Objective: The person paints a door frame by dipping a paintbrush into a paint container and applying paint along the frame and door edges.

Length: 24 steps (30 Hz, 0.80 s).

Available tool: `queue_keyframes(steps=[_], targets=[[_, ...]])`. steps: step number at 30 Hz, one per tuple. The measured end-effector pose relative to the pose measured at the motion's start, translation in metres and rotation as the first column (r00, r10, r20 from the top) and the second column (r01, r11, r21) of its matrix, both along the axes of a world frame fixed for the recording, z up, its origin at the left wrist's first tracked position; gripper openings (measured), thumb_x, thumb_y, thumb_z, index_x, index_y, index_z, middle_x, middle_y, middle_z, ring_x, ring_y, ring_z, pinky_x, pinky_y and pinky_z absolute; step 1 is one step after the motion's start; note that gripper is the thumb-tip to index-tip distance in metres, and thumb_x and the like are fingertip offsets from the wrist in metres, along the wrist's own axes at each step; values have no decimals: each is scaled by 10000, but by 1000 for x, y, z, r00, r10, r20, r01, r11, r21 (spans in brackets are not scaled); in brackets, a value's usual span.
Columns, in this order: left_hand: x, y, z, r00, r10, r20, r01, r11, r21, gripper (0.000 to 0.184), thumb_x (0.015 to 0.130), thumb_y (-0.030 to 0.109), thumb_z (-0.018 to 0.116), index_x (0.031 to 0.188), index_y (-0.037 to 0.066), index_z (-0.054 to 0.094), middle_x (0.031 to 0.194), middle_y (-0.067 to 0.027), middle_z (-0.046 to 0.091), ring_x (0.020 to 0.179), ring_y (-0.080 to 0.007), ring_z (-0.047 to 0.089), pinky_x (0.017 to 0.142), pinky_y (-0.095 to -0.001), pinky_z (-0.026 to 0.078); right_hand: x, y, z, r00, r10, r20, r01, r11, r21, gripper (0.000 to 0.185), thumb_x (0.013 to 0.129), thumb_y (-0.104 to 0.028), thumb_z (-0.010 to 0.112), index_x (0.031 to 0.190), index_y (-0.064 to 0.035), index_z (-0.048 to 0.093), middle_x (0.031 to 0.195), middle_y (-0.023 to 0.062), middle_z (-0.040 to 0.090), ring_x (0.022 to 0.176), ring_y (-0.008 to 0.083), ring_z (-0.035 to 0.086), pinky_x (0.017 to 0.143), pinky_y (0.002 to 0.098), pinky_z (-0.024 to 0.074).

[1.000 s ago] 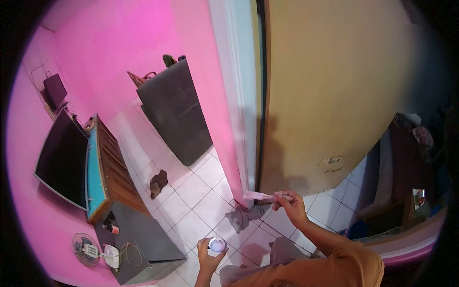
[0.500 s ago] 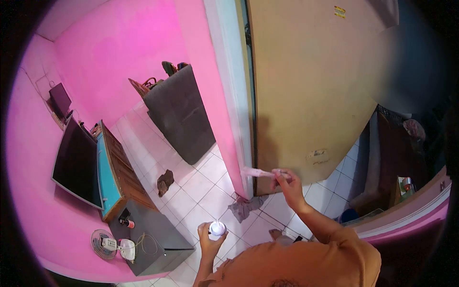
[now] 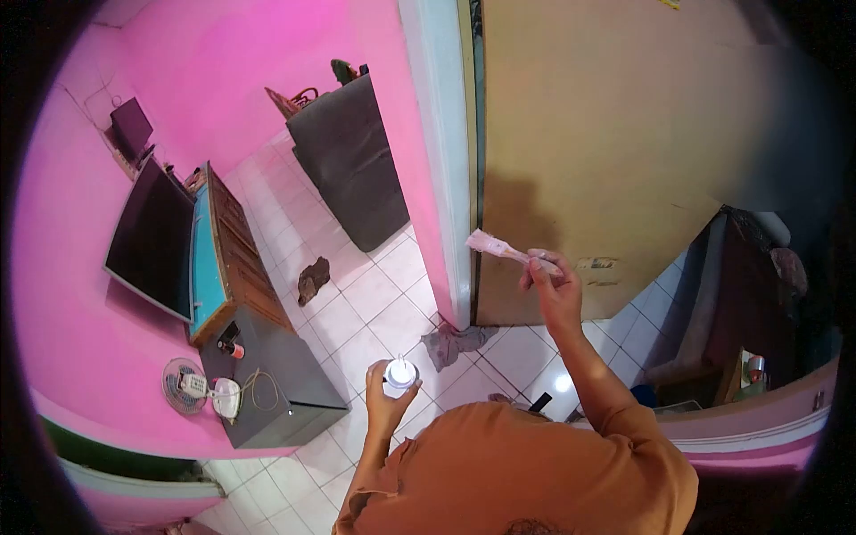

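Note:
My right hand is closed round the handle of a paintbrush, whose bristles are coated whitish-pink and point left near the white door frame. Behind the hand stands a tan door. Lower down, my left hand grips a small open can of white paint, held upright over the floor. A thin light stick or drip shows at the can's mouth; I cannot tell which. The brush is apart from both the can and the frame.
A grey cloth lies on the tiles by the frame's foot, and a brown cloth farther left. At left are a television, a grey refrigerator and a fan. A dark upright panel stands beyond the doorway.
The brush has come away from the lower door frame and moved up, its bristles now tilted upward. The left hand still holds the can. My view has shifted.

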<state>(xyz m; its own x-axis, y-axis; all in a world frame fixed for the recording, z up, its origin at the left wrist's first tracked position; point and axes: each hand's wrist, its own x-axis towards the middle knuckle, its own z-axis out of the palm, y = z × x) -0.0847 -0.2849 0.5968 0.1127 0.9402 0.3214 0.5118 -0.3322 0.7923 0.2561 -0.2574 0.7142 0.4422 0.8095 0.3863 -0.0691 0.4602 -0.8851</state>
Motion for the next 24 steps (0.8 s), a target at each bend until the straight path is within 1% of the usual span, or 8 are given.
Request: queue_keyframes(steps=[3, 7, 10, 12, 16, 18, 22, 24], targets=[[15, 2, 4, 999, 12, -43, -11, 1000, 27, 668, 703, 201, 927, 1232, 3, 570, 1201, -170, 584, 1115, -339, 590, 935, -424, 509, 11, 0, 4, 1000, 25, 7, -25, 1000, 8, 210, 1035, -152, 657, 1179, 2, 662, 904, 63, 659, 737, 138, 623, 676, 286, 500], [38, 5, 13, 1000, 24, 5, -24, 999, 32, 632, 708, 209, 922, 1204, 3, 587, 1176, -158, 594, 1088, -324, 602, 926, -417, 508, 21, 2, 8, 1000, 30, -10, -29, 999, 25, 196, 1035, -138, 653, 1173, 0, 666, 904, 56, 648, 738, 138, 621, 673, 289, 498], [55, 7, 19, 999, 33, 28, -34, 999, 26, 590, 715, 190, 913, 1186, 16, 603, 1160, -137, 598, 1089, -301, 600, 946, -402, 492, 31, 3, 3, 999, 16, -28, -15, 998, 60, 165, 1025, -107, 663, 1149, 0, 686, 948, 42, 646, 726, 109, 613, 647, 260, 494], [66, 12, 23, 998, 34, 43, -35, 999, 30, 565, 722, 175, 905, 1180, 27, 610, 1146, -117, 600, 1098, -283, 594, 965, -391, 476, 38, 2, 4, 997, 54, -51, -52, 997, 52, 205, 1022, -105, 667, 1203, -9, 665, 962, 46, 639, 733, 108, 614, 651, 262, 496], [83, 21, 29, 999, -3, 46, 0, 998, 65, 557, 723, 162, 905, 1178, 28, 613, 1148, -115, 601, 1102, -275, 589, 970, -388, 471, 44, -6, 13, 995, 68, -76, -64, 997, 52, 224, 1019, -106, 669, 1225, -23, 638, 945, 52, 641, 735, 111, 617, 659, 265, 501], [92, 26, 31, 999, -21, 33, 17, 995, 95, 562, 729, 167, 906, 1186, 29, 610, 1156, -110, 601, 1107, -261, 589, 969, -382, 471, 51, -7, 14, 996, 72, -50, -69, 995, 66, 215, 1017, -104, 670, 1210, -25, 618, 914, 58, 647, 724, 120, 621, 650, 278, 506], [110, 35, 38, 998, -29, 46, 24, 994, 109, 591, 735, 180, 912, 1208, 27, 593, 1159, -113, 598, 1105, -258, 590, 973, -375, 473, 59, -13, 17, 994, 84, -68, -85, 996, -7, 174, 1016, -109, 674, 1155, -18, 621, 888, 62, 657, 713, 131, 626, 645, 289, 514], [119, 39, 43, 998, -39, 43, 34, 994, 108, 598, 733, 180, 915, 1210, 24, 590, 1158, -115, 597, 1101, -259, 590, 972, -376, 474, 62, -13, 18, 992, 102, -72, -101, 995, 21, 173, 1013, -112, 679, 1140, -7, 627, 886, 69, 668, 714, 142, 636, 648, 294, 519]])
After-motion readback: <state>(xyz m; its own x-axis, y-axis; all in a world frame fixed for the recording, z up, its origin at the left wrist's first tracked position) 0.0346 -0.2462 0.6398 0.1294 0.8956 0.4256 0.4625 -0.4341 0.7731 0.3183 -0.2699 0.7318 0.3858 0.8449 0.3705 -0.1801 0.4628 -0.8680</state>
